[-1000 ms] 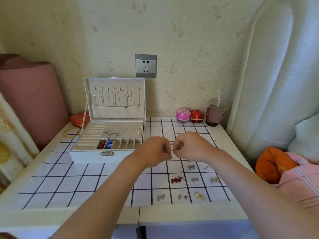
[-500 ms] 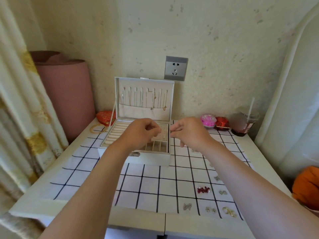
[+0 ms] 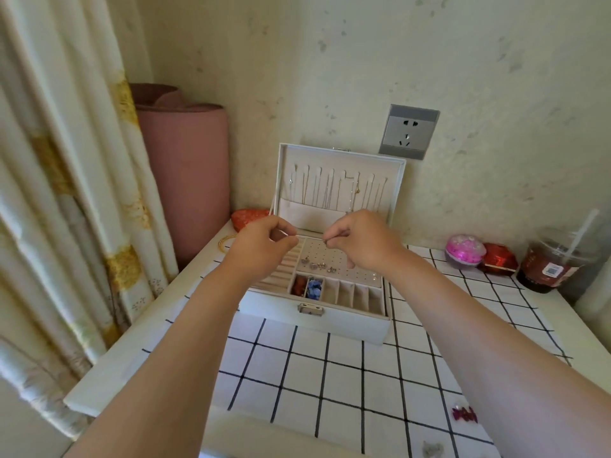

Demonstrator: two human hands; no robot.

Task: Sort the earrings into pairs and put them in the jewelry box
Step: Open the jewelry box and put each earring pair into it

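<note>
Checked cloth [image 3: 330, 375]: spread beneath the box; red bow earrings [image 3: 464, 414] lie near its right edge.
Jewelry box [image 3: 347, 322]: lid open, studs [image 3: 317, 265] on perforated panel.
Left hand [image 3: 261, 249]: over box, fingers curled; contents indiscernible.
Right hand [image 3: 360, 241]: pinches small earring [image 3: 325, 241] above panel.

We note white jewelry box [image 3: 330, 322] open, lid upright; silver earrings [image 3: 317, 265] in row on its perforated panel; one earring [image 3: 325, 241] pinched in right hand [image 3: 362, 242] above; red bow earrings [image 3: 464, 414] well apart
</note>
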